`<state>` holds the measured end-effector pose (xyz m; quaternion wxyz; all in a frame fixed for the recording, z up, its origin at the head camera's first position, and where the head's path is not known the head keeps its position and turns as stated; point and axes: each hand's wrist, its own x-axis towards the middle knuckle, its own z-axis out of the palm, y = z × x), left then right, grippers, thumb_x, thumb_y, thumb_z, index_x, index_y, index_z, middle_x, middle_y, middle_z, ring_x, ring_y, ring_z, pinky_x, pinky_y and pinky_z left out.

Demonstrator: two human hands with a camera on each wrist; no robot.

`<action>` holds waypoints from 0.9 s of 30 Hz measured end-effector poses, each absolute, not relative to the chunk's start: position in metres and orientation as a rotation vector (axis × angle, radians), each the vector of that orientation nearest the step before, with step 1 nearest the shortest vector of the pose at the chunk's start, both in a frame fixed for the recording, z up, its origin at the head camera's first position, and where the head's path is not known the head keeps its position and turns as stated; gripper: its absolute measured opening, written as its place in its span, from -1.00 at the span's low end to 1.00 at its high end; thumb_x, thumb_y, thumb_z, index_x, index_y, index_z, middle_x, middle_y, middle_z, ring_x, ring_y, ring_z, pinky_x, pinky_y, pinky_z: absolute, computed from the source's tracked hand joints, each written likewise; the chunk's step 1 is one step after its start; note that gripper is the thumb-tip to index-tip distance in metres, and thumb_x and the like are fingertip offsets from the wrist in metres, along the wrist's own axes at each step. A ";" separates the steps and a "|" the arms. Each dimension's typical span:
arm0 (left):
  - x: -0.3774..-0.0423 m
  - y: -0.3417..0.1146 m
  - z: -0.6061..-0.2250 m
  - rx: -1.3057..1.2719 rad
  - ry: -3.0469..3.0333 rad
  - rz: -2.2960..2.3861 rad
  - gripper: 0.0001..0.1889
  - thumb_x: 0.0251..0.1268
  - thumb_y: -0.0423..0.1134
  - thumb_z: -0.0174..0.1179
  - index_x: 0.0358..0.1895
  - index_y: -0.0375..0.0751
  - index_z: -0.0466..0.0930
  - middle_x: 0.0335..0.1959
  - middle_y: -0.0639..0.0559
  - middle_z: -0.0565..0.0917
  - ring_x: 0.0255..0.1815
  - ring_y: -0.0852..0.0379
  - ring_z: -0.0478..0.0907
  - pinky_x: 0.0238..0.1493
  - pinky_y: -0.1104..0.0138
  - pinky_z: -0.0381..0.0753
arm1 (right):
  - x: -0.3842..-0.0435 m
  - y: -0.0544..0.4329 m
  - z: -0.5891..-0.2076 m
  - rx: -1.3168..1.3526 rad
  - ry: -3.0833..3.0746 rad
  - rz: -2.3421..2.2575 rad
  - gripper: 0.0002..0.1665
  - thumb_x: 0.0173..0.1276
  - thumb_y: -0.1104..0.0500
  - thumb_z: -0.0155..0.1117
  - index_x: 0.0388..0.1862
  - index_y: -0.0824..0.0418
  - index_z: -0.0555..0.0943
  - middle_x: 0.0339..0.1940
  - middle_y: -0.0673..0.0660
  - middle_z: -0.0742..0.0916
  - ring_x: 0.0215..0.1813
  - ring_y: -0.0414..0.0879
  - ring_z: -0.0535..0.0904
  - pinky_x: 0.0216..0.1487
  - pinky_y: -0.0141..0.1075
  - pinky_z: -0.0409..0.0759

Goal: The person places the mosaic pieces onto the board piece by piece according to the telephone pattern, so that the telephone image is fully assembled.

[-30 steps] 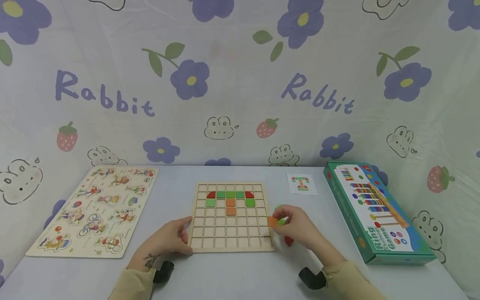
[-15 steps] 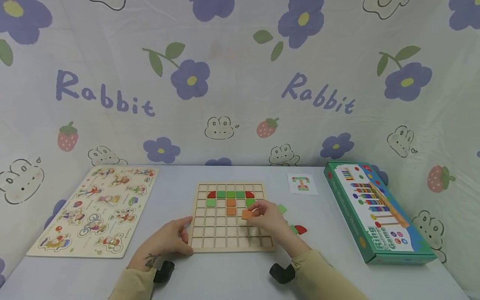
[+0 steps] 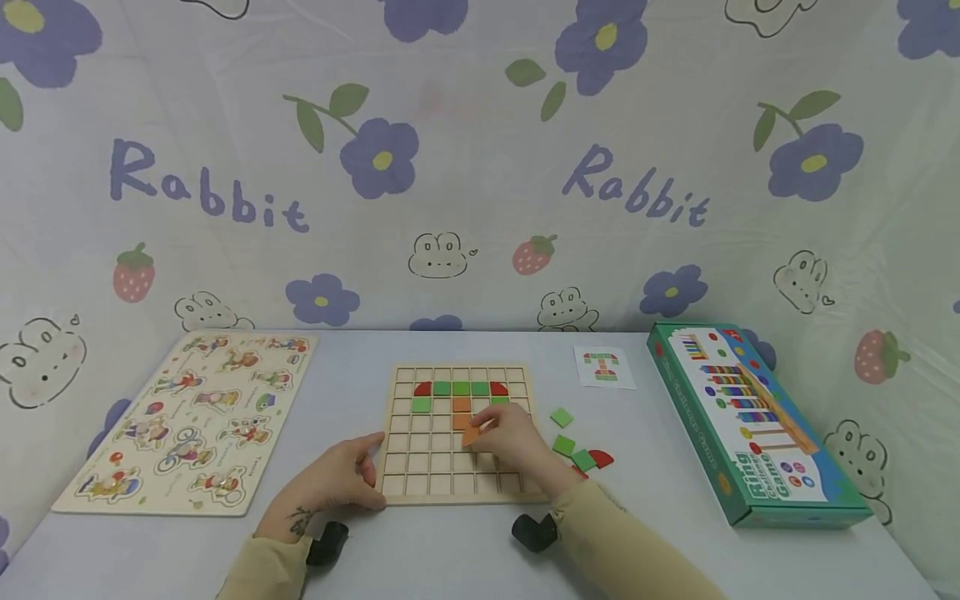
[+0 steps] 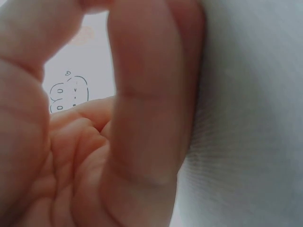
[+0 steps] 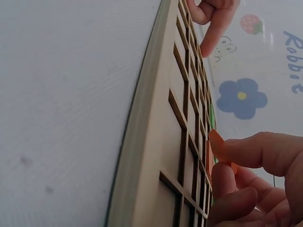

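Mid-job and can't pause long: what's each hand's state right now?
Left hand: open, touching the left edge of the grid board.
Right hand: closed, pinching an orange tile.

Head view showed forearms and hands only. Clothing: long sleeves, plain beige-tan, matching. Left sleeve lay nearer the tabletop's left edge, right sleeve nearer its right edge. Cloth ended at the wrists; soft wrinkles noted on the right, near the cuff. Left hand and right hand were bare. Just above the left cuff, on the wrist: a small dark tattoo, branching lines, exact motif too small to read. Each wrist bore a black, rounded, stubby fitting, left fitting and right fitting, both on the inward side. Left wrist view: creases across palm and finger joints.
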<state>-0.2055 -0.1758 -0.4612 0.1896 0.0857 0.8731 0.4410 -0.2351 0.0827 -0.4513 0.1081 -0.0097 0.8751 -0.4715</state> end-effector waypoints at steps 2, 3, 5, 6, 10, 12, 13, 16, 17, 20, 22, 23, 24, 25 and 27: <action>-0.206 -0.176 -0.461 0.242 2.450 1.243 0.01 -0.38 -0.45 0.43 0.36 -0.37 0.15 -0.56 0.00 0.47 -0.60 0.17 0.35 -0.57 0.36 0.33 | -0.235 0.080 -0.452 -0.019 2.581 -1.374 -0.70 -0.03 0.24 0.43 -0.24 0.19 0.65 -0.39 0.10 0.59 -0.39 -0.09 0.43 -0.45 -0.33 0.39; -0.206 -0.176 -0.461 0.241 2.447 1.245 0.01 -0.38 -0.45 0.43 0.36 -0.37 0.15 -0.56 0.00 0.47 -0.60 0.17 0.35 -0.57 0.36 0.33 | -0.235 0.079 -0.452 -0.017 2.589 -1.363 -0.70 -0.03 0.24 0.42 -0.24 0.18 0.65 -0.38 0.10 0.59 -0.38 -0.09 0.42 -0.46 -0.33 0.39; -0.206 -0.176 -0.461 0.239 2.444 1.251 0.01 -0.38 -0.45 0.43 0.36 -0.38 0.15 -0.56 0.00 0.46 -0.60 0.17 0.35 -0.58 0.36 0.33 | -0.235 0.077 -0.452 -0.003 2.593 -1.346 -0.71 -0.02 0.25 0.42 -0.24 0.17 0.65 -0.36 0.10 0.60 -0.37 -0.09 0.43 -0.45 -0.33 0.39; -0.205 -0.176 -0.461 0.239 2.443 1.252 0.01 -0.38 -0.45 0.43 0.36 -0.38 0.15 -0.56 0.00 0.46 -0.60 0.17 0.35 -0.58 0.36 0.33 | -0.235 0.077 -0.452 0.003 2.594 -1.341 -0.71 -0.01 0.25 0.42 -0.24 0.17 0.65 -0.35 0.10 0.60 -0.37 -0.08 0.43 -0.45 -0.32 0.39; -0.205 -0.175 -0.460 0.236 2.446 1.252 0.00 -0.38 -0.45 0.42 0.36 -0.37 0.16 -0.57 0.00 0.46 -0.60 0.17 0.35 -0.58 0.36 0.32 | -0.235 0.074 -0.453 0.013 2.600 -1.322 -0.72 0.00 0.24 0.41 -0.23 0.15 0.67 -0.33 0.09 0.60 -0.34 -0.06 0.44 -0.42 -0.30 0.40; -0.205 -0.175 -0.460 0.237 2.447 1.250 0.00 -0.38 -0.45 0.42 0.36 -0.38 0.16 -0.56 0.00 0.46 -0.60 0.17 0.35 -0.57 0.36 0.32 | -0.234 0.072 -0.453 0.009 2.615 -1.299 -0.73 0.00 0.23 0.41 -0.24 0.14 0.68 -0.33 0.08 0.59 -0.33 -0.05 0.44 -0.41 -0.30 0.41; -0.205 -0.175 -0.460 0.237 2.447 1.250 0.00 -0.38 -0.45 0.42 0.36 -0.37 0.16 -0.56 0.00 0.46 -0.60 0.17 0.35 -0.57 0.36 0.32 | -0.234 0.072 -0.453 0.002 2.627 -1.286 -0.73 0.01 0.23 0.41 -0.23 0.14 0.68 -0.33 0.08 0.59 -0.32 -0.05 0.44 -0.40 -0.29 0.41; -0.204 -0.175 -0.459 0.238 2.443 1.252 0.00 -0.38 -0.45 0.42 0.36 -0.38 0.15 -0.56 0.00 0.46 -0.60 0.17 0.35 -0.57 0.37 0.33 | -0.233 0.070 -0.453 0.000 2.664 -1.238 -0.73 0.01 0.22 0.40 -0.23 0.14 0.68 -0.33 0.07 0.59 -0.31 -0.05 0.44 -0.39 -0.29 0.41; -0.204 -0.175 -0.459 0.236 2.441 1.255 0.00 -0.38 -0.45 0.42 0.36 -0.38 0.15 -0.56 0.00 0.46 -0.60 0.17 0.35 -0.57 0.37 0.33 | -0.233 0.069 -0.454 0.005 2.673 -1.223 -0.73 0.01 0.22 0.40 -0.23 0.14 0.68 -0.33 0.06 0.60 -0.31 -0.05 0.44 -0.38 -0.29 0.40; -0.205 -0.175 -0.459 0.238 2.438 1.256 0.01 -0.37 -0.45 0.42 0.36 -0.37 0.15 -0.56 0.00 0.46 -0.60 0.17 0.35 -0.57 0.37 0.33 | -0.233 0.068 -0.454 0.024 2.694 -1.189 -0.73 0.00 0.23 0.39 -0.24 0.12 0.68 -0.32 0.05 0.60 -0.31 -0.06 0.44 -0.38 -0.29 0.39; -0.205 -0.175 -0.460 0.237 2.438 1.254 0.01 -0.38 -0.45 0.42 0.36 -0.37 0.15 -0.56 0.00 0.45 -0.60 0.17 0.34 -0.57 0.37 0.33 | -0.233 0.067 -0.454 0.026 2.701 -1.176 -0.72 -0.01 0.24 0.38 -0.23 0.11 0.68 -0.32 0.05 0.60 -0.31 -0.06 0.44 -0.39 -0.29 0.38; -0.205 -0.175 -0.460 0.234 2.438 1.253 0.01 -0.37 -0.45 0.42 0.36 -0.37 0.15 -0.56 0.00 0.45 -0.60 0.17 0.34 -0.57 0.37 0.33 | -0.233 0.067 -0.454 0.025 2.702 -1.172 -0.71 -0.02 0.25 0.38 -0.23 0.10 0.68 -0.32 0.05 0.59 -0.31 -0.06 0.44 -0.39 -0.29 0.38; -0.205 -0.175 -0.460 0.231 2.441 1.246 0.01 -0.38 -0.45 0.43 0.36 -0.36 0.15 -0.56 0.00 0.45 -0.60 0.18 0.35 -0.58 0.37 0.33 | -0.233 0.067 -0.454 0.018 2.701 -1.175 -0.71 -0.02 0.25 0.38 -0.23 0.10 0.68 -0.32 0.05 0.59 -0.31 -0.06 0.44 -0.39 -0.29 0.38; -0.205 -0.175 -0.460 0.226 2.445 1.242 0.01 -0.38 -0.45 0.43 0.36 -0.36 0.16 -0.56 0.00 0.45 -0.60 0.17 0.35 -0.58 0.36 0.33 | -0.233 0.067 -0.453 0.003 2.702 -1.182 -0.70 -0.03 0.25 0.39 -0.23 0.10 0.68 -0.32 0.04 0.59 -0.31 -0.07 0.44 -0.40 -0.30 0.38; -0.205 -0.175 -0.460 0.210 2.454 1.231 0.00 -0.39 -0.45 0.43 0.36 -0.35 0.17 -0.55 0.01 0.45 -0.60 0.18 0.35 -0.57 0.36 0.32 | -0.233 0.069 -0.451 -0.022 2.674 -1.236 -0.68 -0.02 0.24 0.39 -0.20 0.12 0.66 -0.34 0.06 0.58 -0.32 -0.07 0.44 -0.40 -0.30 0.39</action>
